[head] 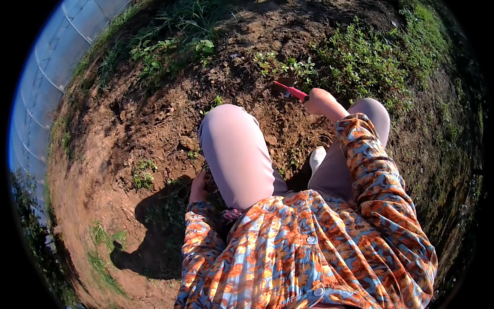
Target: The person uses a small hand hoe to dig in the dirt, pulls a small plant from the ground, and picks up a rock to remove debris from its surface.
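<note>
My right hand [319, 102] grips a short garden hand tool [296, 93] with a red handle, likely a hand hoe. Its metal blade is close to the soil, just below low leafy weeds [301, 68]. Ahead of my right knee, the hand is clear of the ground. My left hand [199, 187] hangs low beside my bent left leg, half in shadow. The leg hides its fingertips, so I cannot tell whether they hold anything. A small weed [143, 174] grows in the soil to the left of that hand.
Rough brown soil [96, 150] slopes around me. Denser green weeds [359, 58] spread at the upper right, and grass with broad-leaved plants [162, 54] grows at the upper left. A plastic-covered greenhouse [50, 77] stands along the left edge. My white shoe [317, 159] rests between my legs.
</note>
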Available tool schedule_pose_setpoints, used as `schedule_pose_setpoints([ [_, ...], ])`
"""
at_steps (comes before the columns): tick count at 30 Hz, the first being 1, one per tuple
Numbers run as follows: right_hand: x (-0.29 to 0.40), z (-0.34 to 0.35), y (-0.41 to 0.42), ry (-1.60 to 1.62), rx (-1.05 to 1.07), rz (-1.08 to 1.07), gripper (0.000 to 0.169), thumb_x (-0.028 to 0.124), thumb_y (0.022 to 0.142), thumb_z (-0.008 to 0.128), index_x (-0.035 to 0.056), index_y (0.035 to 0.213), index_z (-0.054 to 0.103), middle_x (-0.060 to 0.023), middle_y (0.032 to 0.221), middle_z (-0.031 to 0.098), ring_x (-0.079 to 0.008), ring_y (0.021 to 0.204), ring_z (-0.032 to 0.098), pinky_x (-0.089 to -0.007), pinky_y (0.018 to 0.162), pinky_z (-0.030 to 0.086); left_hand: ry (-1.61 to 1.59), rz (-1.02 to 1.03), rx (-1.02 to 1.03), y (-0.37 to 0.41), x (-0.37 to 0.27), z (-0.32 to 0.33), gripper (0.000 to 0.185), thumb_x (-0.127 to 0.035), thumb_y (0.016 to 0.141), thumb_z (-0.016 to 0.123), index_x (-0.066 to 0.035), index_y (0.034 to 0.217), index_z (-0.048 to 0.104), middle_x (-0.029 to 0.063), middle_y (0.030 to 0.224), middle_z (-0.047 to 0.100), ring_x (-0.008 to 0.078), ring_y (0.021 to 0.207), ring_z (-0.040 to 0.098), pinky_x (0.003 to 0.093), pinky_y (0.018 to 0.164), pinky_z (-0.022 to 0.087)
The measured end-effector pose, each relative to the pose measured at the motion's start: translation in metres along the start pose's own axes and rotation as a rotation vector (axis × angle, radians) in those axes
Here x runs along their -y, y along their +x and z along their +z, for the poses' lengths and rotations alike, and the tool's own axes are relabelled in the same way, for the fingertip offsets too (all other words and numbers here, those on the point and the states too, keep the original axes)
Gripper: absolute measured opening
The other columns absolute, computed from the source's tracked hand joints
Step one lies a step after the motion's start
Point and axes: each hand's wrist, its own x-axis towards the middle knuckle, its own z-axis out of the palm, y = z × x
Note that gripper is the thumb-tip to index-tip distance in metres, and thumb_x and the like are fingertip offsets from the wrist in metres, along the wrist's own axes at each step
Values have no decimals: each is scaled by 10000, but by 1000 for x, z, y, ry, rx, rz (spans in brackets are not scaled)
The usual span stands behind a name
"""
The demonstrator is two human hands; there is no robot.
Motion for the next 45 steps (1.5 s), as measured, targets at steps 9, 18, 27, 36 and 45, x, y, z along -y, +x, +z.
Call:
schedule_pose_setpoints([
  [9,-7,-23,7,391,-254,-84,390,338,813,643,-49,806,597,-212,752,623,-362,741,626,-437,672,475,165,143,-135,34,-69,69,162,-276,919,563,-124,864,556,-38,666,508,67,503,448,184,380,315],
  [18,1,144,105,618,-153,54,336,250,875,565,-48,983,455,-283,838,611,-440,804,620,-502,702,487,258,126,-99,71,-61,138,142,-249,912,569,-114,954,552,-18,704,530,93,537,479,211,422,361],
  [27,-19,159,10,631,-156,150,330,297,836,619,-15,833,510,-236,705,589,-416,699,597,-477,631,462,279,144,-115,85,-51,160,183,-223,906,574,-104,1044,549,2,741,552,118,571,510,238,464,407],
  [36,21,127,128,1004,-206,183,360,336,918,563,-19,945,513,-171,783,619,-315,674,609,-430,620,478,321,233,-120,94,-41,190,257,-197,899,579,-95,1133,546,22,778,573,144,605,541,265,506,452],
  [45,-5,165,-20,632,23,62,286,246,866,614,-20,865,508,-192,647,577,-339,609,601,-418,565,457,1045,1035,-260,116,-68,171,545,-145,869,601,-151,1379,409,125,1027,595,272,771,611,392,717,519],
])
